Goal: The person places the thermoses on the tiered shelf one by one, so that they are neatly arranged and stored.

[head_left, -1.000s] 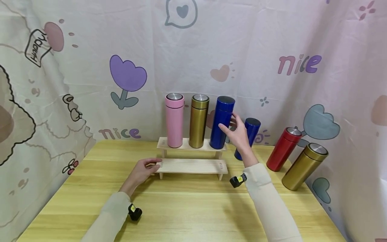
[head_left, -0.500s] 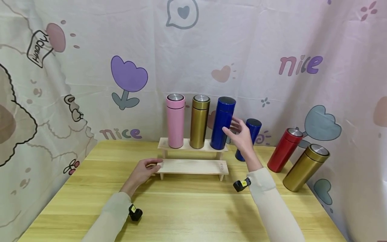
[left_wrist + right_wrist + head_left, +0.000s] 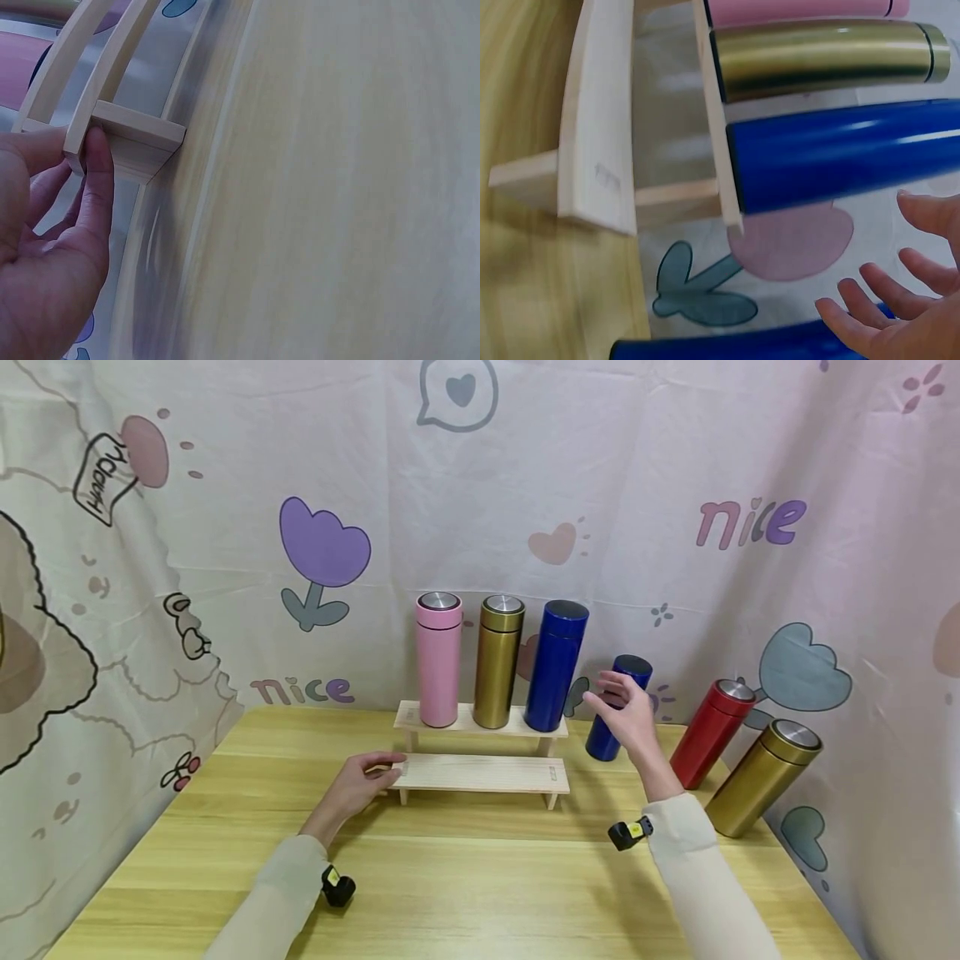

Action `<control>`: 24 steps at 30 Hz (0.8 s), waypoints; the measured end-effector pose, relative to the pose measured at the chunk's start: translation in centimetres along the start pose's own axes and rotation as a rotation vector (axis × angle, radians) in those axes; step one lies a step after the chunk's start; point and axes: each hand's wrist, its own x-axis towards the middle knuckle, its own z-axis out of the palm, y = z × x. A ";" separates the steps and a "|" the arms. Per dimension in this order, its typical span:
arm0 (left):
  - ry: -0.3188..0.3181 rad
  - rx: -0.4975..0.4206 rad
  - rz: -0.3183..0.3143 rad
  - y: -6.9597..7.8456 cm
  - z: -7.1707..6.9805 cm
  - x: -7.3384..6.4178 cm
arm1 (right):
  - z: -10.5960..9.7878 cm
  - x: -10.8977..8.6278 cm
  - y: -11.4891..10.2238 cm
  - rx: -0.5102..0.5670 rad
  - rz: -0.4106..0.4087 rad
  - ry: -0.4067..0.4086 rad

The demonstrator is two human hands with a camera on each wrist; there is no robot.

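Note:
My left hand (image 3: 360, 783) pinches the left end of the lower board of a two-step wooden rack (image 3: 480, 772), thumb and fingers on either face in the left wrist view. On the upper step stand a pink thermos bottle (image 3: 438, 668), a gold thermos bottle (image 3: 497, 670) and a tall blue thermos bottle (image 3: 553, 672), all upright. My right hand (image 3: 628, 714) is apart from the tall blue bottle, to its right, fingers spread and holding nothing. Behind that hand is a shorter blue thermos bottle (image 3: 602, 742), partly hidden by it.
To the right on the wooden table (image 3: 450, 893) stand a red thermos bottle (image 3: 708, 735) and a second gold thermos bottle (image 3: 761, 783). A patterned cloth (image 3: 480, 510) hangs behind the table.
My right hand has let go of the tall blue bottle and moved right, in front of the shorter blue one. The left hand stays on the rack.

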 end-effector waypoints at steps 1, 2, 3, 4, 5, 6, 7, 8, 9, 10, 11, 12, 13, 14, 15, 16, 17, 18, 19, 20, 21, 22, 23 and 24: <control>0.000 -0.004 0.000 0.0 0.0 0.0 | -0.2 -0.1 0.2 -0.003 0.004 0.000; -0.002 -0.006 0.004 0.1 0.0 -0.1 | -0.4 -0.1 0.4 -0.008 0.009 -0.001; 0.002 -0.012 0.001 0.1 0.0 -0.1 | -0.7 -0.2 0.6 -0.015 0.012 -0.002; -0.002 -0.012 0.004 0.0 0.0 -0.1 | -0.9 -0.2 0.8 -0.020 0.010 -0.004; 0.003 -0.016 0.001 0.0 0.0 -0.1 | -1.1 -0.3 1.1 -0.027 0.012 -0.004; 0.003 -0.014 0.000 0.0 0.1 -0.1 | -1.4 -0.3 1.3 -0.041 0.014 -0.004; 0.007 -0.016 -0.003 -0.1 0.1 -0.1 | -1.6 -0.4 1.6 -0.055 0.017 0.000; 0.006 -0.012 -0.001 -0.1 0.1 -0.1 | -1.9 -0.5 1.8 -0.062 0.024 0.001; 0.006 -0.011 -0.003 -0.2 0.1 0.0 | -2.1 -0.6 2.1 -0.069 0.029 0.005; 0.008 -0.013 -0.007 -0.2 0.1 0.0 | -2.4 -0.6 2.4 -0.077 0.034 0.010; 0.012 -0.016 -0.012 -0.2 0.2 0.0 | -2.7 -0.7 2.8 -0.087 0.043 0.015; 0.011 -0.015 -0.013 -0.2 0.2 0.0 | -3.0 -0.7 3.2 -0.095 0.048 0.023; 0.009 -0.012 -0.009 -0.2 0.1 -0.1 | -3.3 -0.8 3.5 -0.102 0.053 0.031; 0.005 -0.005 -0.001 -0.1 0.1 -0.1 | -3.6 -0.8 3.9 -0.114 0.058 0.038; 0.010 -0.010 -0.007 -0.1 0.2 -0.1 | -3.9 -0.7 4.3 -0.126 0.063 0.044; 0.011 -0.009 -0.008 0.0 0.1 -0.1 | -4.2 -0.7 4.7 -0.139 0.068 0.051; 0.012 -0.009 -0.009 0.0 0.1 -0.1 | -4.4 -0.7 5.1 -0.150 0.076 0.056; 0.007 -0.004 -0.005 0.0 0.1 -0.1 | -4.6 -0.6 5.4 -0.160 0.086 0.063; 0.006 -0.003 -0.002 0.0 0.1 -0.1 | -4.8 -0.5 5.7 -0.172 0.100 0.068; 0.008 -0.005 -0.006 0.0 0.1 -0.1 | -4.9 -0.4 6.1 -0.182 0.115 0.071; 0.010 -0.006 -0.011 0.0 0.1 0.0 | -5.0 -0.3 6.4 -0.186 0.131 0.074; 0.008 -0.003 -0.007 0.1 0.1 0.0 | -5.1 -0.2 6.6 -0.190 0.147 0.073; 0.008 -0.003 -0.007 0.1 0.1 -0.1 | -5.1 -0.1 6.9 -0.193 0.162 0.068; 0.009 -0.005 -0.008 0.1 0.1 -0.1 | -5.1 0.1 7.2 -0.196 0.177 0.057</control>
